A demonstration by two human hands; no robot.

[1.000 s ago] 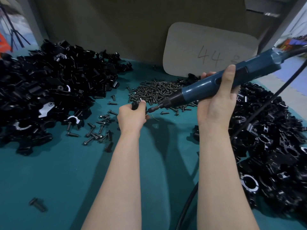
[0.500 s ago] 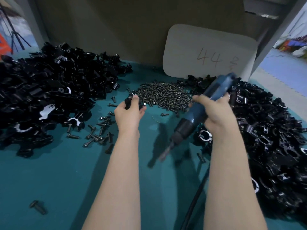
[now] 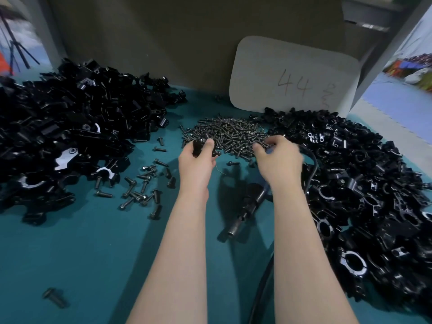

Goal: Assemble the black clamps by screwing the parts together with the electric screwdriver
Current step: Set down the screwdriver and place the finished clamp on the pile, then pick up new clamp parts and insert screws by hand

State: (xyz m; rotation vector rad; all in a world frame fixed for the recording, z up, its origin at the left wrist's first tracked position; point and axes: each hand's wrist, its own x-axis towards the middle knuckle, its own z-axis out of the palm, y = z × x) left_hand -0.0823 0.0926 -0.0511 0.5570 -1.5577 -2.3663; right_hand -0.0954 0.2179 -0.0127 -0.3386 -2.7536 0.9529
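The left hand (image 3: pixel 198 160) sits just left of centre frame, fingers and thumb curled round a small black clamp (image 3: pixel 201 142) and holding it up at the near left edge of the screw pile (image 3: pixel 229 134). The right hand (image 3: pixel 279 160) is level with it, just right of centre, fingers bent down onto the pile's near right edge. It is motion-blurred, so I cannot tell whether the fingers already pinch a screw.

The relation that matters is between that hand and the pile. The screws lie directly under and just beyond the right fingertips, toward the top of the frame, so the right hand is the nearer of the 2 for picking 1 up. The clamp waits to the left, near but apart from the right hand.

The electric screwdriver (image 3: pixel 249 204) lies on the teal surface (image 3: pixel 93 253) below centre. Its long axis runs diagonally, with the bit end toward lower left and the body passing under the right forearm. Its cable (image 3: pixel 312 164) loops up to the right of that hand. By my judgement, fetching it means drawing the right hand back toward the bottom of the frame.

Heaps of black clamp parts fill the left (image 3: pixel 70 127) and right (image 3: pixel 362 183) of the frame, with larger loose bolts (image 3: pixel 140 188) scattered at left of centre.
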